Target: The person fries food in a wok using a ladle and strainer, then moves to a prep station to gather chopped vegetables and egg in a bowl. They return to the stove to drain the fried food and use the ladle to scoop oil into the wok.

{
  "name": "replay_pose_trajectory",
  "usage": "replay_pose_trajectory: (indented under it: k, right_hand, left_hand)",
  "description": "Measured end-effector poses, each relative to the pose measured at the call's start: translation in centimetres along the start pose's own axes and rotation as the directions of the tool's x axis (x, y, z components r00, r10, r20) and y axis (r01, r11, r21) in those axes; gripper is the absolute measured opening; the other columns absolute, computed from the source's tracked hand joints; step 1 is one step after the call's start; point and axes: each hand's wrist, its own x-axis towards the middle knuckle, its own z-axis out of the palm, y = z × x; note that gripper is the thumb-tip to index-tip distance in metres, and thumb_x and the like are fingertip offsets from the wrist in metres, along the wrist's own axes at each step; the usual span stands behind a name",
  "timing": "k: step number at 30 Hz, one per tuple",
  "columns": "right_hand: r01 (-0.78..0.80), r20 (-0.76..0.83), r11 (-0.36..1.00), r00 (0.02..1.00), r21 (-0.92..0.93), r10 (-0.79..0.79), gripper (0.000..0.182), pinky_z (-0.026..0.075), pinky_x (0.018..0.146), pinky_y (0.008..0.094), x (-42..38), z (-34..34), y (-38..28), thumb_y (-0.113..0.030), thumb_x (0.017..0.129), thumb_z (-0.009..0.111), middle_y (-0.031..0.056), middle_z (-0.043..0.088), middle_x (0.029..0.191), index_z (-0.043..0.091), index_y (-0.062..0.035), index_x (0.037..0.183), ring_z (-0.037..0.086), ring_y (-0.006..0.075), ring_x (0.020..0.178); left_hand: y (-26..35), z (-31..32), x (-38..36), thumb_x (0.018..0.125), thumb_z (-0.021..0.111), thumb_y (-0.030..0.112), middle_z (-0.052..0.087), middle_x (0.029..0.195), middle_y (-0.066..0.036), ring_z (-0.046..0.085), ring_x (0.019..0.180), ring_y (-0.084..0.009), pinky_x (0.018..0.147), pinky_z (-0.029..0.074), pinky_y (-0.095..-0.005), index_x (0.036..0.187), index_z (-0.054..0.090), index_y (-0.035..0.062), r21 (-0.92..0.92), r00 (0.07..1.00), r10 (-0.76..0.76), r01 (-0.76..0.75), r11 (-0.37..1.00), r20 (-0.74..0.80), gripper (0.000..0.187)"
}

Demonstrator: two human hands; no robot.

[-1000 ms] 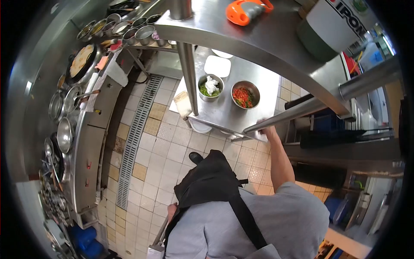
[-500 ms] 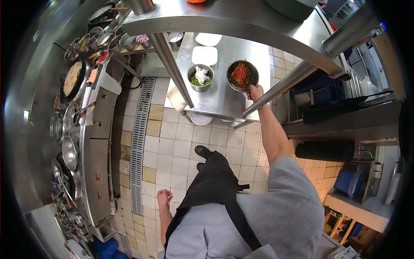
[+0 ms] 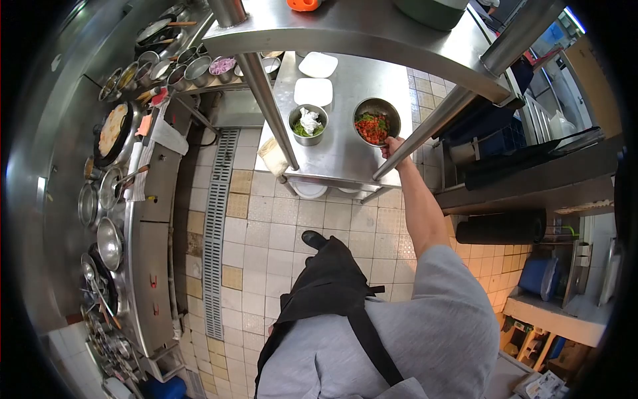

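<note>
My right hand [image 3: 393, 146] reaches over the steel table [image 3: 345, 154] with its fingers closed on the near rim of a steel mixing bowl [image 3: 380, 105]. Chopped red and green vegetables [image 3: 372, 128] lie in that bowl, gathered toward its near side. To its left stands a smaller steel pot [image 3: 308, 140] holding shredded greens and a white crumpled-looking lump. Behind the pot are a white square plate [image 3: 313, 92] and a second white plate [image 3: 318, 64]. My left hand cannot be seen beside the apron.
A steel shelf [image 3: 359, 40] on posts spans above the table. Along the left runs a cooking counter with a pan holding a flatbread [image 3: 113, 130], several steel bowls and a ladle. A floor drain grate [image 3: 216, 233] lies between counter and table. A folded cloth [image 3: 273, 156] hangs at the table corner.
The vegetables in the bowl went from a red-topped heap to a mixed mass at the near side. My right hand still grips the rim. My left hand has dropped out of view.
</note>
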Motion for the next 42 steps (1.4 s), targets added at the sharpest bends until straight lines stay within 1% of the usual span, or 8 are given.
replay_pose_trajectory:
  k: [4, 14, 18, 28, 29, 32, 37, 42]
  right_hand:
    - [-0.036, 0.010, 0.939, 0.999, 0.341, 0.035, 0.014, 0.050, 0.044, 0.0305, 1.3, -0.3, 0.9, -0.011, 0.093, 0.057, 0.0088, 0.059, 0.069, 0.050, -0.0017, 0.100, 0.056, 0.0168, 0.051]
    - [0.159, -0.164, 0.985, 0.976, 0.069, -0.146, 0.013, 0.047, 0.048, 0.0328, 1.3, -2.8, 2.2, -0.009, 0.091, 0.061, 0.0058, 0.056, 0.067, 0.058, -0.0049, 0.079, 0.056, 0.0195, 0.053]
    - [0.000, -0.130, 0.999, 0.991, 0.044, 0.006, 0.016, 0.048, 0.050, 0.0377, -1.2, -2.2, 0.6, -0.025, 0.092, 0.066, 0.0057, 0.061, 0.082, 0.063, -0.0092, 0.097, 0.062, 0.0195, 0.065]
    - [-0.101, -0.218, 0.956, 0.975, -0.275, 0.040, 0.023, 0.046, 0.041, 0.0356, -0.3, -4.7, -0.9, -0.015, 0.090, 0.062, 0.0100, 0.059, 0.060, 0.065, 0.0004, 0.073, 0.056, 0.0195, 0.047]
    - [-0.122, -0.165, 0.942, 0.984, -0.314, 0.073, 0.026, 0.050, 0.046, 0.0346, -0.2, -5.3, -1.3, -0.021, 0.094, 0.065, 0.0105, 0.064, 0.070, 0.069, 0.0039, 0.090, 0.058, 0.0187, 0.052]
    - [-0.095, -0.060, 0.996, 0.994, -0.001, 0.094, 0.038, 0.054, 0.054, 0.0343, 0.0, -7.3, -1.6, -0.032, 0.098, 0.067, 0.0094, 0.066, 0.083, 0.067, 0.0037, 0.110, 0.061, 0.0174, 0.060]
    - [-0.135, 0.152, 0.986, 0.977, -0.098, 0.149, 0.039, 0.054, 0.058, 0.0323, 0.1, -16.4, -0.1, -0.036, 0.100, 0.068, 0.0064, 0.066, 0.090, 0.065, -0.0026, 0.119, 0.062, 0.0155, 0.066]
    - [-0.369, 0.093, 0.923, 0.920, -0.109, 0.379, 0.025, 0.053, 0.056, 0.0335, -3.4, -31.0, 6.6, -0.029, 0.100, 0.066, 0.0055, 0.064, 0.081, 0.067, -0.0040, 0.106, 0.060, 0.0155, 0.061]
  left_hand:
    - [0.7, -0.7, 1.1, 0.096, 0.061, 0.014, 0.071, 0.079, -0.017, 0.071, 0.073, -0.0284, 0.066, 0.059, -0.0419, 0.088, 0.068, -0.0077, -0.150, 0.999, -0.013, 0.007, 0.989, -0.036, 0.024]
    - [0.4, -1.0, 5.6, 0.097, 0.060, 0.012, 0.071, 0.086, -0.019, 0.071, 0.072, -0.0290, 0.064, 0.060, -0.0412, 0.100, 0.064, -0.0104, -0.569, 0.997, -0.074, 0.075, 0.819, 0.024, 0.023]
    - [6.1, -2.7, -0.1, 0.100, 0.058, 0.012, 0.067, 0.091, -0.018, 0.069, 0.071, -0.0275, 0.060, 0.060, -0.0407, 0.109, 0.058, -0.0078, -0.437, 0.994, -0.038, 0.081, 0.896, 0.106, 0.022]
    - [13.1, 0.9, -2.0, 0.097, 0.060, 0.011, 0.066, 0.088, -0.017, 0.070, 0.076, -0.0273, 0.061, 0.061, -0.0401, 0.109, 0.058, -0.0065, -0.086, 0.978, 0.043, -0.026, 0.996, 0.205, 0.021]
    - [14.3, 1.7, -2.1, 0.097, 0.060, 0.011, 0.066, 0.088, -0.017, 0.070, 0.076, -0.0273, 0.061, 0.061, -0.0401, 0.108, 0.059, -0.0064, -0.056, 0.976, 0.072, -0.062, 0.996, 0.207, 0.020]
    - [19.6, 5.1, -2.2, 0.096, 0.061, 0.010, 0.066, 0.087, -0.017, 0.070, 0.078, -0.0274, 0.062, 0.062, -0.0400, 0.107, 0.059, -0.0061, 0.022, 0.971, 0.135, -0.142, 0.990, 0.199, 0.020]
    - [32.8, 17.6, 1.0, 0.093, 0.066, 0.024, 0.073, 0.100, -0.023, 0.072, 0.091, -0.0331, 0.081, 0.059, -0.0433, 0.120, 0.062, -0.0109, 0.345, 0.933, 0.297, -0.352, 0.870, 0.205, 0.044]
    - [57.5, 30.3, -10.6, 0.102, 0.062, 0.029, 0.072, 0.104, -0.017, 0.072, 0.089, -0.0246, 0.076, 0.058, -0.0362, 0.121, 0.061, -0.0003, -0.107, 0.722, 0.619, -0.621, 0.777, 0.307, 0.035]
